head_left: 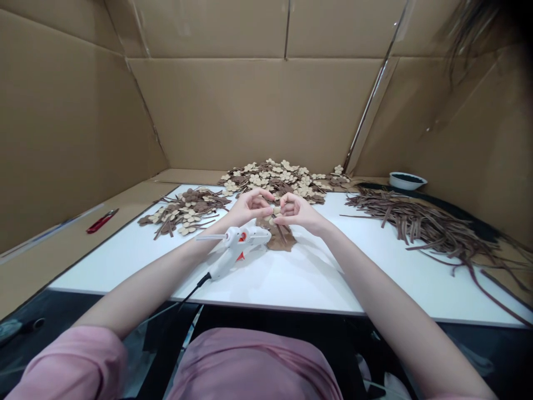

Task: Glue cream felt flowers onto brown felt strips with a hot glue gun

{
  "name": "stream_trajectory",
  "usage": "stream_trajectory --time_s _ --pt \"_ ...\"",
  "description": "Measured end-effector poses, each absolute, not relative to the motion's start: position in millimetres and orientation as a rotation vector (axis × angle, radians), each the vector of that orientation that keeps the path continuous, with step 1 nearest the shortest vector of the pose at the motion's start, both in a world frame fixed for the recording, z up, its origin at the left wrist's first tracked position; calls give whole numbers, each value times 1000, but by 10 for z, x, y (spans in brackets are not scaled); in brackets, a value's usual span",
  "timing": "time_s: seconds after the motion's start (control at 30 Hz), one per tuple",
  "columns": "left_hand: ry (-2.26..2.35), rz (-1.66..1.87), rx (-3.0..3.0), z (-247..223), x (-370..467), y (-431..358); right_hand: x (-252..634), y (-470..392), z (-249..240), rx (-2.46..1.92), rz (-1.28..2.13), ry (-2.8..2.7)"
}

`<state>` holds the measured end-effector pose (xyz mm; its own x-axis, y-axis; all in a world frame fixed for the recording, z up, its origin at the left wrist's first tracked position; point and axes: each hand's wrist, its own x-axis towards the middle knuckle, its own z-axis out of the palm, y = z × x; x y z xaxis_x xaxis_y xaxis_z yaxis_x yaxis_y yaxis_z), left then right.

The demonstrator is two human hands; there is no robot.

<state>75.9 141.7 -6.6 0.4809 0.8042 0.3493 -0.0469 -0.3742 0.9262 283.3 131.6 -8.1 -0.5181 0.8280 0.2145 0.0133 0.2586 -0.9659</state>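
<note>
Both hands meet over the middle of the white board. My left hand pinches a small cream flower piece from the left. From the right, my right hand has its fingers closed on the same piece, with thin brown strips hanging beneath it. Under the hands lies a brown flat piece. A white glue gun with orange parts rests just left of it, near my left forearm. The fingertips are small in view, so their exact hold is hard to make out.
Cream and brown flowers are heaped at the back. Flowers with strips lie left, brown strips right. A white bowl stands back right, a red cutter far left. Cardboard walls surround the board.
</note>
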Motion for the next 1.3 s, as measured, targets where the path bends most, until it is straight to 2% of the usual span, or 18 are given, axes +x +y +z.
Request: stream_trajectory --time_s 0.5,1.03,1.3 --pt "598 1019 1745 -108 773 1457 2781 1299 -73 -696 1306 -1709" --pt "663 1074 1699 -90 699 1482 2795 1335 -112 -804 1294 -1706" --pt "680 1148 1681 -13 668 1481 2773 1300 -150 -822 1398 -1804"
